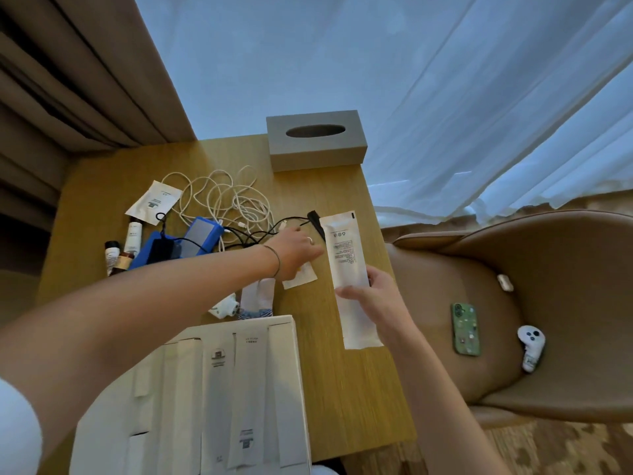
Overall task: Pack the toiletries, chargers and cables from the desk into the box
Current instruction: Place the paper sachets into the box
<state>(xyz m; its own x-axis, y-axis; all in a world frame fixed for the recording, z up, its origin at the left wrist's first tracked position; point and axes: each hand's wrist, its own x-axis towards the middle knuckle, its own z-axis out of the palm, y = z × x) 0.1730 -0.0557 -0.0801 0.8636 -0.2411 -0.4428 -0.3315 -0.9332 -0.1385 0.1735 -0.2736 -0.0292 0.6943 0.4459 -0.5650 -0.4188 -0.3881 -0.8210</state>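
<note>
My right hand (378, 303) grips a long white paper sachet (346, 255) near its middle, held above the desk's right side. My left hand (296, 250) reaches across the desk, its fingers resting on a small white packet (303, 281). The white box (291, 341) stands at the near edge and holds several long white sachets. Tangled white cables (222, 197) and black cables (260, 234) lie at the back. Two blue power banks (178, 243) sit at the left, beside small toiletry bottles (118, 255). A white charger plug (224, 306) lies just behind the box.
A grey tissue box (315, 140) stands at the desk's far edge. Another flat white sachet (154, 202) lies at the back left. A brown chair (513, 303) to the right carries a green phone (466, 329), a white controller (531, 346) and an earbud case (505, 282). Curtains hang behind.
</note>
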